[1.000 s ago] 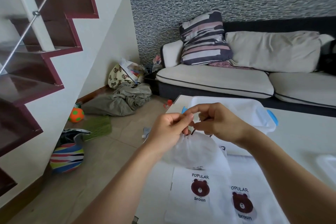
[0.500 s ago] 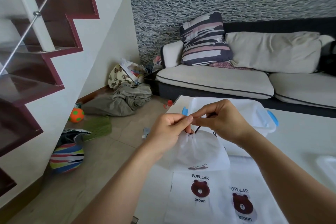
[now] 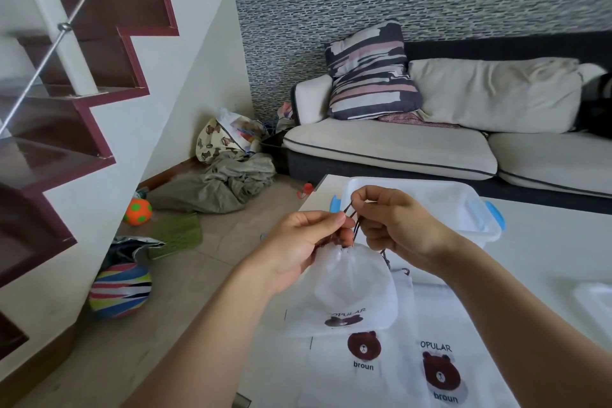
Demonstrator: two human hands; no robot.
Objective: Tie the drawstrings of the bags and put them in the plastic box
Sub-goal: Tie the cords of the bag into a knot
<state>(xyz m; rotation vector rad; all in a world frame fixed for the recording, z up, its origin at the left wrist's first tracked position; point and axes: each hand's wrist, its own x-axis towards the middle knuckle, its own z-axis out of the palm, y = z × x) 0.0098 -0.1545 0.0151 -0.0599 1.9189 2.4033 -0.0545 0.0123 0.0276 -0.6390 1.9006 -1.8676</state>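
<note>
A white drawstring bag [image 3: 351, 288] with a brown bear print hangs gathered at its neck above the white table [image 3: 546, 262]. My left hand [image 3: 304, 245] pinches the dark drawstring [image 3: 356, 225] just above the neck. My right hand [image 3: 397, 222] pinches the same cords a little higher and to the right. Behind my hands stands the translucent plastic box [image 3: 463, 205] with blue latches. Two more flat bear bags lie on the table below, one in the middle [image 3: 364, 361] and another to its right [image 3: 443, 378].
A second plastic piece [image 3: 596, 305] shows at the right table edge. A sofa [image 3: 397, 149] with pillows stands behind the table. On the floor at left lie a grey cloth heap [image 3: 225, 189], an orange ball [image 3: 137, 211] and a striped ball [image 3: 121, 290]. Stairs rise at far left.
The bag has dropped a little and its bear print now shows at the bottom. My hands have drawn the cords up, so more drawstring is visible above the gathered neck.
</note>
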